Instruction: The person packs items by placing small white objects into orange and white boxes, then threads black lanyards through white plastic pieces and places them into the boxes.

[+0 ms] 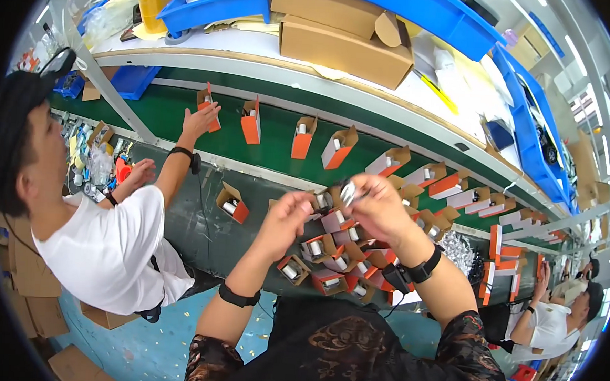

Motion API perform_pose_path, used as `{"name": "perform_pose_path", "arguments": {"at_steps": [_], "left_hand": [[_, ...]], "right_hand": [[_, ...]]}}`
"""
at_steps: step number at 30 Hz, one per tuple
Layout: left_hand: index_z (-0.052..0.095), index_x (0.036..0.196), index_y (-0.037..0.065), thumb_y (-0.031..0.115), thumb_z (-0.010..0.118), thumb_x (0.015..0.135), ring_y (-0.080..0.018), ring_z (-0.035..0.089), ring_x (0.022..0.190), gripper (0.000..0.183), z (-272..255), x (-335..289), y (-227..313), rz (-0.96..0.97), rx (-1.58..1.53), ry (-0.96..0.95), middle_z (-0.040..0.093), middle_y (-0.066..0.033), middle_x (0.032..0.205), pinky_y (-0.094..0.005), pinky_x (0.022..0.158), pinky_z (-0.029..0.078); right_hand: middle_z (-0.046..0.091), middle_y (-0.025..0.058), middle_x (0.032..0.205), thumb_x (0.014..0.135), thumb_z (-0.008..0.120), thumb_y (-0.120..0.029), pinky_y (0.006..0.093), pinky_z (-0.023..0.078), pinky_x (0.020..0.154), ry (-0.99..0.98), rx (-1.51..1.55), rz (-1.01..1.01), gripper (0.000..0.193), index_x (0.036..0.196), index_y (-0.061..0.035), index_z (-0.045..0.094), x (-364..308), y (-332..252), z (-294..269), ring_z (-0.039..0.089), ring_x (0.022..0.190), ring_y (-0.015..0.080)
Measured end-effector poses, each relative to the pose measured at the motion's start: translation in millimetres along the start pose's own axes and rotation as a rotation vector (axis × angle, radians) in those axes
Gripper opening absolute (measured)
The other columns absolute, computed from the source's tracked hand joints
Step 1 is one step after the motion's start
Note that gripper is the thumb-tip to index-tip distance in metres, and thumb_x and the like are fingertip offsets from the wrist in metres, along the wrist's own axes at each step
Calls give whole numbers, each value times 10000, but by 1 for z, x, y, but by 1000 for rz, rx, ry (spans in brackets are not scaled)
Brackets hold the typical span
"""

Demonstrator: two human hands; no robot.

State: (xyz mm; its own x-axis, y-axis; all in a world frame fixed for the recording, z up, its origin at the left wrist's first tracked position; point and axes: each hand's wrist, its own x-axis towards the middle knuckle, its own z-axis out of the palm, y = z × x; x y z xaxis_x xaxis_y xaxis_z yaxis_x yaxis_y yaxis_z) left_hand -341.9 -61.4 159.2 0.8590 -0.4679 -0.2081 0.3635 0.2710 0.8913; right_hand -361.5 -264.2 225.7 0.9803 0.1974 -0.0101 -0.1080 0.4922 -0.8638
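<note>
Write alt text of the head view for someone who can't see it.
A person's right hand holds a small shiny silver part, the left hand raised beside it, above open orange-and-white cardboard boxes. At left, a co-worker in a white shirt has one hand at an orange cardboard box on a green surface.

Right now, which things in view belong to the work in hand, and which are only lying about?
Apparently in the work:
silvery part, pinched in the right hand
open orange cartons nearby

Likely just lying about:
brown cardboard boxes
blue plastic bins
</note>
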Motion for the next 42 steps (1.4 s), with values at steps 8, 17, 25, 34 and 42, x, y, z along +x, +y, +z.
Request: {"name": "perform_pose_path", "arguments": {"at_steps": [8, 17, 25, 34, 42], "left_hand": [[606, 1125, 37, 144, 635, 898, -110, 477, 575, 253, -10, -86, 20, 157, 809, 61, 510, -4, 685, -277, 533, 387], [611, 785, -2, 81, 632, 882, -103, 505, 641, 129, -2, -74, 96, 715, 555, 177, 504, -49, 929, -238, 539, 424], [709, 929, 39, 138, 658, 896, -145, 613, 725, 116, 8, -78, 32, 218, 703, -556, 658, -47, 789, -281, 646, 479], [648, 917, -1, 85, 574, 925, -67, 565, 684, 114, 0, -60, 82, 406, 632, 57, 654, -45, 768, -249, 600, 453], [678, 980, 13, 82, 682, 847, -193, 639, 743, 150, 5, -71, 51, 503, 878, -70, 650, -114, 828, -299, 672, 497]], "right_hand": [[604, 51, 793, 781, 676, -17, 355, 435, 618, 418, -1988, -862, 101, 865, -47, 628, 9, -62, -28, 582, 692, 216], [637, 95, 817, 774, 703, -124, 384, 483, 712, -722, -1306, -2, 106, 840, -44, 682, -27, -35, -4, 630, 823, 258], [607, 54, 899, 858, 725, -153, 253, 441, 605, 257, -344, -438, 163, 843, -50, 599, -28, -47, 42, 550, 714, 107], [644, 86, 821, 841, 682, -74, 344, 480, 705, -779, -817, 71, 91, 822, 8, 646, -40, -30, 46, 616, 799, 225], [611, 60, 851, 711, 681, -97, 396, 434, 669, 96, -2025, -939, 87, 791, -90, 648, 1, -11, 49, 582, 798, 266]]}}
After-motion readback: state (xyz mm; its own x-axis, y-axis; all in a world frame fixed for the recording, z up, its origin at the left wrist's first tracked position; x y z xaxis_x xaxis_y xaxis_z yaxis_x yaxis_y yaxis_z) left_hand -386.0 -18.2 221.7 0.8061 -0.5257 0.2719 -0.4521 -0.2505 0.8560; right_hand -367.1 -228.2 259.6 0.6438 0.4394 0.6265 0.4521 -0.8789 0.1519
